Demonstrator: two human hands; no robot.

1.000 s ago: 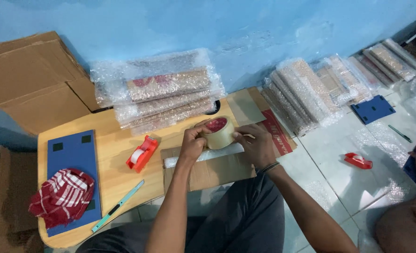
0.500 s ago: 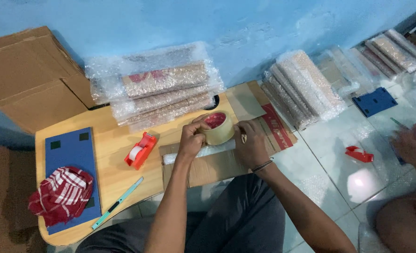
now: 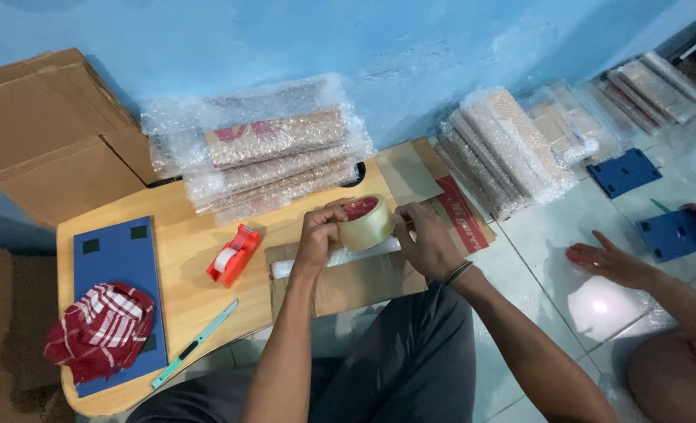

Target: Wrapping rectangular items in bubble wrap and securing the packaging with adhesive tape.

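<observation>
Bubble-wrapped packets (image 3: 262, 153) are stacked at the back of the wooden bench (image 3: 183, 243), with a red tape dispenser (image 3: 234, 254), a teal utility knife (image 3: 195, 343) and a checked cloth (image 3: 101, 329) to the left. Both hands hold a roll of clear packing tape (image 3: 366, 223) above a flat cardboard piece (image 3: 348, 282): left hand (image 3: 320, 231) curled round its side, right hand (image 3: 426, 239) pinching its edge.
</observation>
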